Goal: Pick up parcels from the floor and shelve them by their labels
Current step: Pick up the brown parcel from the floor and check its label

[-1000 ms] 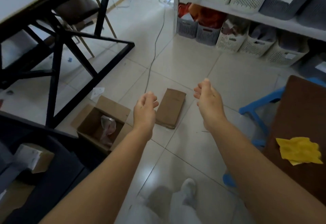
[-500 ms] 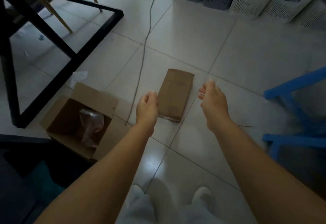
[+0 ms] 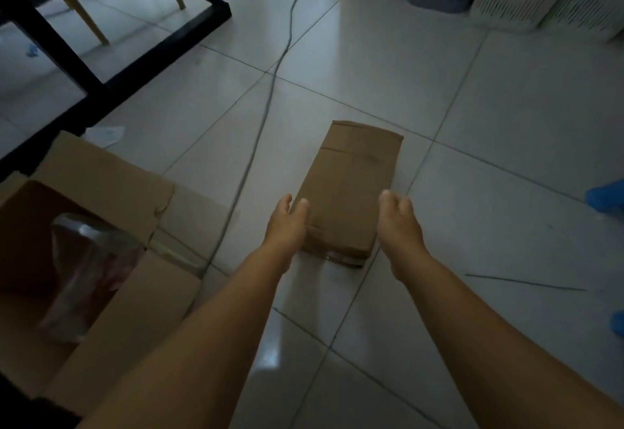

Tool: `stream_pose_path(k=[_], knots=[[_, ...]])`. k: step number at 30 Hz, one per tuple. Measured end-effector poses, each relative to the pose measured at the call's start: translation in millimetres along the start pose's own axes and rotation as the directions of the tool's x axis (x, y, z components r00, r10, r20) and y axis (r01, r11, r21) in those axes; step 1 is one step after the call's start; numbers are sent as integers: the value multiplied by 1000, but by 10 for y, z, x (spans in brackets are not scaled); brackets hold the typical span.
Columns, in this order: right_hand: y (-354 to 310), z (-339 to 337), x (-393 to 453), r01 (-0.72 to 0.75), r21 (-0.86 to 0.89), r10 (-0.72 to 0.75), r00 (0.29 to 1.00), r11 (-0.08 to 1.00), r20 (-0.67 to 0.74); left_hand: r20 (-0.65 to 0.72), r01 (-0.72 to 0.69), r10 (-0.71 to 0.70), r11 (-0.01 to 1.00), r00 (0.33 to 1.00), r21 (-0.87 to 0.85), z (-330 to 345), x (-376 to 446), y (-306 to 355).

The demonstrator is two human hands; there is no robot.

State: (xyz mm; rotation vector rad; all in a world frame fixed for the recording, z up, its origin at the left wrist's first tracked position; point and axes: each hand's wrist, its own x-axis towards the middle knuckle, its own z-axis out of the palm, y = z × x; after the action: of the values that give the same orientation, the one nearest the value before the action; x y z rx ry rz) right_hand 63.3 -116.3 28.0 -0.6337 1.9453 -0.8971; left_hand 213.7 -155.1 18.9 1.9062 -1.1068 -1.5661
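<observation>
- Tiled floor (image 3: 506, 124), dim — closer now than a second ago.
- Left hand (image 3: 287, 222) and right hand (image 3: 400, 222) now flanking parcel (image 3: 351, 192), open, grasping nothing yet — pickup likely next.

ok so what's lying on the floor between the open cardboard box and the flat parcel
In the head view, a thin grey cable runs across the tiles between the open box and the parcel; the left hand also reaches in there.
</observation>
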Motion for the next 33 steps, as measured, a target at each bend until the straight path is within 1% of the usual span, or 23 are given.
stream_pose_path(k=[4, 7, 9, 13, 15, 18, 21, 23, 26, 27, 29, 31, 33], knots=[[270, 259, 360, 5, -54, -3, 999, 999, 32, -1, -18, 18, 1000, 1000, 22, 106, 418, -237], [409, 411, 564, 18, -168, -15, 1000, 986, 20, 15, -32, 32, 999, 999, 29, 152, 605, -353], [472, 481, 661, -2, -220, 9, 999, 976, 31, 28, -47, 46, 998, 999, 44, 155, 687, -392], [594, 487, 748, -40, -250, 46, 999, 967, 17, 19, -32, 31, 996, 999, 88, 118, 743, -392], [633, 414, 751, -56, -231, 57, 998, 971, -4, 39, -57, 55, 996, 998, 70, 109, 740, -408], [668, 285, 779, -95, -167, 98, 995, 981, 7, 83, -154, 151, 988, 985, 33, 109, 712, -423], [701, 174, 797, -157, -146, 167, 984, 977, 58, 194, -214, 214, 977, 957, -20, 154, 733, -414], [731, 116, 812, -186, -125, 196, 978, 975, 78, 244, -169, 171, 985, 955, -28, 212, 694, -376], [687, 36, 802, -226, -48, 231, 963, 973, 139, 256, -104, 108, 994, 961, -31, 326, 636, -332], [634, 23, 789, -213, -20, 213, 962, 977, 170, 267, -110, 111, 994, 957, -19, 362, 599, -316], [491, 10, 772, -123, 13, 118, 973, 992, 200, 309, -156, 164, 987, 937, -48, 438, 579, -280], [331, 2, 769, -8, -26, 12, 988, 1000, 156, 304, -219, 228, 974, 925, -64, 488, 538, -187], [223, 9, 751, 61, -138, -50, 995, 989, 81, 267, -240, 256, 966, 929, -92, 527, 512, -97]])
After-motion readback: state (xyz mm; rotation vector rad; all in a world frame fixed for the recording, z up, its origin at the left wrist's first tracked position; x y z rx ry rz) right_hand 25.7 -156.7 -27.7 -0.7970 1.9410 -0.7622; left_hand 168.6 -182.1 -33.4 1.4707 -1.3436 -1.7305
